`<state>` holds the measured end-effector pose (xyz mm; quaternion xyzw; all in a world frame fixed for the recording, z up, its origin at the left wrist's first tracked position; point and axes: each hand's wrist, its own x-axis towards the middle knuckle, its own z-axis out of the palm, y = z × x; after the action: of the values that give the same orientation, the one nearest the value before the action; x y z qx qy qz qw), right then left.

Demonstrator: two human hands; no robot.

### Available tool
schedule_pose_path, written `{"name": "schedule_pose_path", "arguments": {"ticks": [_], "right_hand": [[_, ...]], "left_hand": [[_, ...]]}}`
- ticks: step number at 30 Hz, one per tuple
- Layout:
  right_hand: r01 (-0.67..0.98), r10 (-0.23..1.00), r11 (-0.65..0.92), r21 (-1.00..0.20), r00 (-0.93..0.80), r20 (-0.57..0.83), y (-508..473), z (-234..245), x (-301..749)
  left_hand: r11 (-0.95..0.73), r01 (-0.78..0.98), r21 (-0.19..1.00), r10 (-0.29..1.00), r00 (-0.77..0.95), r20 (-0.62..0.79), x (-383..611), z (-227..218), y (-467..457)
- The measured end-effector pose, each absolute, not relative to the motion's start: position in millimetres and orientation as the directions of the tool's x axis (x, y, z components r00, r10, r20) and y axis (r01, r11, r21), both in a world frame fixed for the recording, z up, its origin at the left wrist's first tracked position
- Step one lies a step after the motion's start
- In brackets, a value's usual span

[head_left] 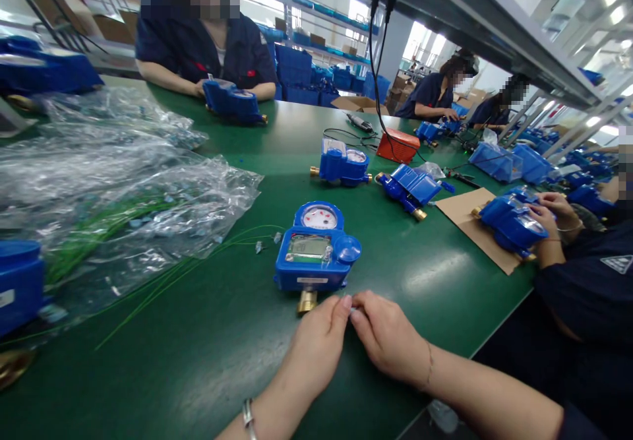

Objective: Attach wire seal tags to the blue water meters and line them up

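My left hand (316,344) and right hand (383,338) meet fingertip to fingertip just in front of the blue meter (316,249), pinching a small pale piece I can't make out; I judge I'm readying it; fitting it needs a fine, steady grip; green wires (163,282) lie left of the meter.

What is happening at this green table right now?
A person's left hand and right hand meet fingertip to fingertip over something tiny, just in front of a blue water meter on the table. Clear plastic bags lie to the left. Other workers handle similar meters nearby.
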<state>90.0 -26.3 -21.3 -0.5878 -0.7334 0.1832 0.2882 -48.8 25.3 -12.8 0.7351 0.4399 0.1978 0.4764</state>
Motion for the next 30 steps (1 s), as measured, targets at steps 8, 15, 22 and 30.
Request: {"name": "schedule_pose_path", "arguments": {"ticks": [8,15,22,30], "right_hand": [[0.868,0.805,0.493,-0.061,-0.429,0.409,-26.5,-29.0,102.2],[0.516,0.969,-0.065,-0.854,-0.173,-0.178,-14.2,-18.3,93.5],[0.254,0.987,-0.133,-0.958,0.119,-0.106,-4.6,-3.9,98.0],[-0.384,0.906,-0.369,-0.847,0.053,-0.419,3.8,-15.1,83.0]], "left_hand": [[-0.074,0.382,0.921,0.844,0.516,-0.146,-44.9,-9.2,18.9],[-0.149,0.462,0.875,0.843,0.522,-0.132,-46.5,-10.5,23.0],[-0.270,0.577,0.771,0.831,0.544,-0.117,-48.9,-10.8,25.3],[-0.276,0.510,0.815,0.802,0.589,-0.098,-54.2,-9.1,26.5]]}}
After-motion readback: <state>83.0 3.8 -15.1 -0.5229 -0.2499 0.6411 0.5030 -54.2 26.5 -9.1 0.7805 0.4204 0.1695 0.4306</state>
